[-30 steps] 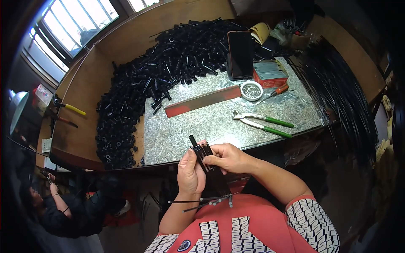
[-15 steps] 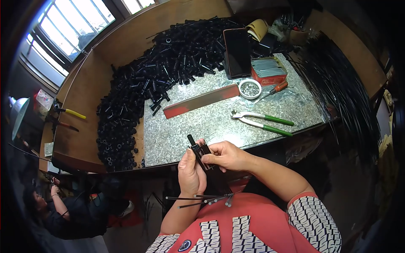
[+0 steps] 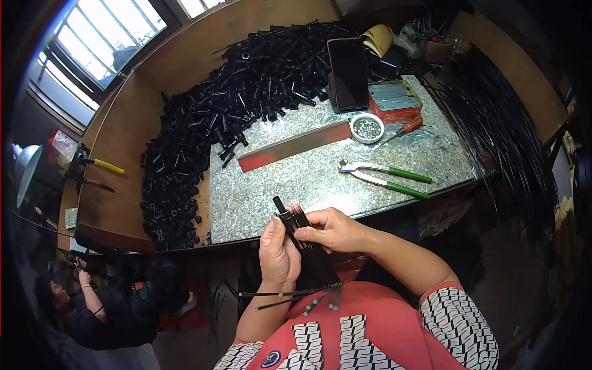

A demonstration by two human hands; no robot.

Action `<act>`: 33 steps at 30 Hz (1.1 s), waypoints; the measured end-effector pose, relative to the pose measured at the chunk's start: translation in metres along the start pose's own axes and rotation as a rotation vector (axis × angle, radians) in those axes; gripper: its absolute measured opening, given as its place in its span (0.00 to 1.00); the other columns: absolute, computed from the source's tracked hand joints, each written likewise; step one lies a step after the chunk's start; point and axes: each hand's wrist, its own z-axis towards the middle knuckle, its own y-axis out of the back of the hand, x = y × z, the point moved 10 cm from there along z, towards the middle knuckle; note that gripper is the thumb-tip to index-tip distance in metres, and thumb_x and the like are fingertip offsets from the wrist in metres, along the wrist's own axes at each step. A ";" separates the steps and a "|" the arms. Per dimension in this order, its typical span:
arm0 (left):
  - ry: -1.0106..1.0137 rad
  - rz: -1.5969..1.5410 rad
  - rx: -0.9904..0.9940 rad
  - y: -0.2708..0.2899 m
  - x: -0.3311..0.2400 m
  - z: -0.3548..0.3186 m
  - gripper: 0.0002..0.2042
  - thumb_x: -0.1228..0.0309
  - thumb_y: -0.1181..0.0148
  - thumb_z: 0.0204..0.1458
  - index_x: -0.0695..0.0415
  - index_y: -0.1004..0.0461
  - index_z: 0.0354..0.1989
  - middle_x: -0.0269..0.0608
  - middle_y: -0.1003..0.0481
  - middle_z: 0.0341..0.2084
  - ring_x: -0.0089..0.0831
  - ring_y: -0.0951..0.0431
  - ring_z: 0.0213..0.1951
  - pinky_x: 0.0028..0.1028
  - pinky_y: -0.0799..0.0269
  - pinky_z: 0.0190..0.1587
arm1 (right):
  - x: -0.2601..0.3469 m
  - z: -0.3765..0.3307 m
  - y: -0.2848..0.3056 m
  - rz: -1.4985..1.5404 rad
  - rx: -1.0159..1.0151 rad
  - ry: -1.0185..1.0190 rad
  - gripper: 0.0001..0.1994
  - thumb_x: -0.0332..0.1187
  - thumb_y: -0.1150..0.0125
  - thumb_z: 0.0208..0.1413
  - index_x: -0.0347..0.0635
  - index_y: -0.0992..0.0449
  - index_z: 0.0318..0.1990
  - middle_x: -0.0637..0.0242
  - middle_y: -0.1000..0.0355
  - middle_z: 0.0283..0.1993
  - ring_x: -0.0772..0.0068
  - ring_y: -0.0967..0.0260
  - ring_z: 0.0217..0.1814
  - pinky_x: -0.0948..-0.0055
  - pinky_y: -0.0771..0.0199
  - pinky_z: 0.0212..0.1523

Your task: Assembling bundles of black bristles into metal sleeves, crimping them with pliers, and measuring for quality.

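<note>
My left hand (image 3: pixel 279 256) is closed around a black umbrella runner (image 3: pixel 279 204), a short tube with a wider collar, held tilted just off the table's front edge. Thin black ribs (image 3: pixel 271 303) are gathered at it; their pale-tipped ends fan out over my left forearm and lap. My right hand (image 3: pixel 336 229) pinches the ribs beside the collar, thumb on top. Its fingertips are partly hidden behind the ribs, so a smaller piece between them cannot be made out. Green-handled nippers (image 3: pixel 388 177) lie on the speckled tabletop (image 3: pixel 296 185) beyond my right hand.
A big heap of black runners (image 3: pixel 216 105) fills the back and left. Behind my hands lie a red-grey metal bar (image 3: pixel 296 145), a bowl of small metal bits (image 3: pixel 367 128), a screwdriver (image 3: pixel 410 126), a red box (image 3: pixel 398 105) and a phone (image 3: pixel 348 74). Long black rods (image 3: pixel 499 123) hang at right.
Several pale-tipped rib ends have shifted and spread lower over my lap. Both hands keep nearly the same place and grip.
</note>
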 end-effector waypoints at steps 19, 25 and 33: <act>-0.074 0.048 -0.094 0.004 -0.005 -0.001 0.15 0.67 0.54 0.63 0.67 0.30 0.48 0.46 0.26 0.44 0.29 0.27 0.47 0.28 0.34 0.54 | 0.014 0.004 0.002 -0.167 -0.131 0.254 0.12 0.36 0.45 0.60 0.35 0.26 0.32 0.75 0.32 0.20 0.87 0.41 0.23 0.77 0.38 0.23; -0.121 0.085 -0.147 0.006 -0.009 -0.002 0.15 0.66 0.54 0.63 0.67 0.30 0.48 0.44 0.26 0.43 0.27 0.27 0.45 0.26 0.34 0.52 | 0.020 0.001 0.001 -0.326 -0.171 0.195 0.10 0.34 0.44 0.59 0.34 0.26 0.33 0.65 0.32 0.21 0.81 0.38 0.23 0.75 0.36 0.25; -0.138 0.085 -0.144 0.007 -0.010 -0.001 0.15 0.65 0.55 0.63 0.66 0.29 0.45 0.42 0.25 0.39 0.25 0.26 0.41 0.24 0.33 0.48 | 0.023 0.000 0.001 -0.302 -0.243 0.286 0.10 0.34 0.44 0.57 0.34 0.26 0.35 0.62 0.31 0.21 0.77 0.38 0.21 0.73 0.36 0.24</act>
